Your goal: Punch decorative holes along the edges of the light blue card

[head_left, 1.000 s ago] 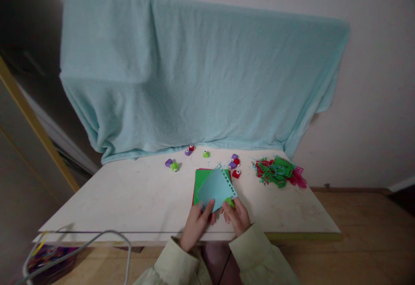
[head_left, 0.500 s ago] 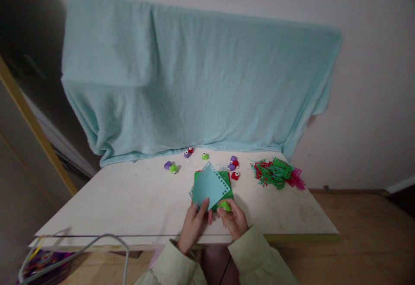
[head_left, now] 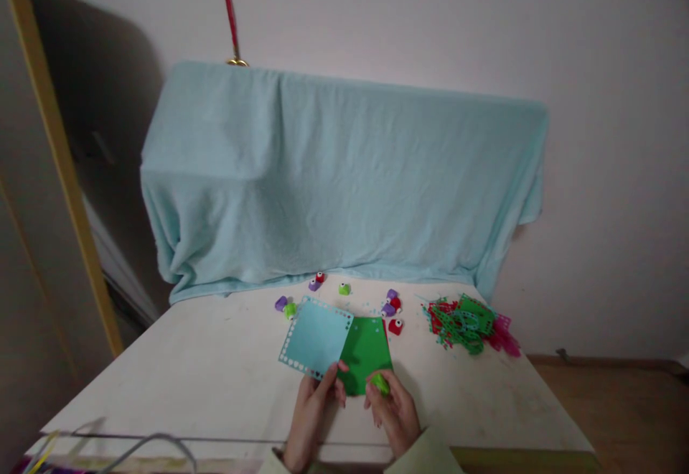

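My left hand point(head_left: 316, 403) pinches the lower right corner of a light blue square of paper point(head_left: 317, 336). Small punched holes run along several of its edges. In my right hand point(head_left: 395, 409) is a lime green paper punch point(head_left: 380, 384), gripped between thumb and fingers; no paper shows in it. Between the hands, a green sheet point(head_left: 367, 352) lies on the table, with a red edge showing at its right side. The blue paper overlaps the green sheet's left side.
On the white table point(head_left: 188, 373), several small punches stand behind the papers, among them a red punch point(head_left: 396, 327) and a purple punch point(head_left: 281, 304). Punched paper scraps point(head_left: 466, 323) are heaped at the right. A light blue cloth point(head_left: 349, 187) hangs behind.
The blue paper has moved left off most of the green sheet and turned. My right hand still holds the green punch, now farther from the blue paper. The camera view has tilted up.
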`<state>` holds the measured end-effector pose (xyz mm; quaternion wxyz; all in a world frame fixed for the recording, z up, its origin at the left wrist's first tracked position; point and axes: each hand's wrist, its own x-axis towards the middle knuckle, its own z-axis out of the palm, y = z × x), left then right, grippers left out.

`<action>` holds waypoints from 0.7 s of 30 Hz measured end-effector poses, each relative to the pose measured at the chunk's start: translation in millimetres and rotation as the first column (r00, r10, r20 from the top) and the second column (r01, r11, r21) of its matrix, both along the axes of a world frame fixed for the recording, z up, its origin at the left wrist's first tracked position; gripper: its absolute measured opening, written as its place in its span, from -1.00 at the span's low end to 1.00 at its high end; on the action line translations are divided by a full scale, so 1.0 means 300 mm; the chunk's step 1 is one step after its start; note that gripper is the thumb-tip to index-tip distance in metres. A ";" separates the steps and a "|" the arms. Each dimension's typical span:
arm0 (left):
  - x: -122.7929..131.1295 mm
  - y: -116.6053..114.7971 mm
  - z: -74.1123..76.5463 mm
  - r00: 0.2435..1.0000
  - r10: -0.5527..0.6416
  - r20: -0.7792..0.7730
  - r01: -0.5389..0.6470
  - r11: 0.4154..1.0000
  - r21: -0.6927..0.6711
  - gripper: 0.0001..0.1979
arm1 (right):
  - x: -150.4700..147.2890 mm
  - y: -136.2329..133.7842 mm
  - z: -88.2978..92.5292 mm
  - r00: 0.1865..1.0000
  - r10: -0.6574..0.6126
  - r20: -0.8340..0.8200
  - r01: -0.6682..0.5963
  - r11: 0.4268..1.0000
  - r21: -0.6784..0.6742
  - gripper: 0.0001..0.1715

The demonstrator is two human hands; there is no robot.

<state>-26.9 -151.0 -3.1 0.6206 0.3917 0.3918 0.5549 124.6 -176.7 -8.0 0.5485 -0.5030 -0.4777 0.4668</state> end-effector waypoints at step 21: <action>-0.009 0.022 -0.006 0.988 0.004 0.154 0.006 0.998 -0.062 -0.66 | -0.005 0.011 -0.010 0.999 -0.007 -0.039 0.007 1.000 0.021 -0.49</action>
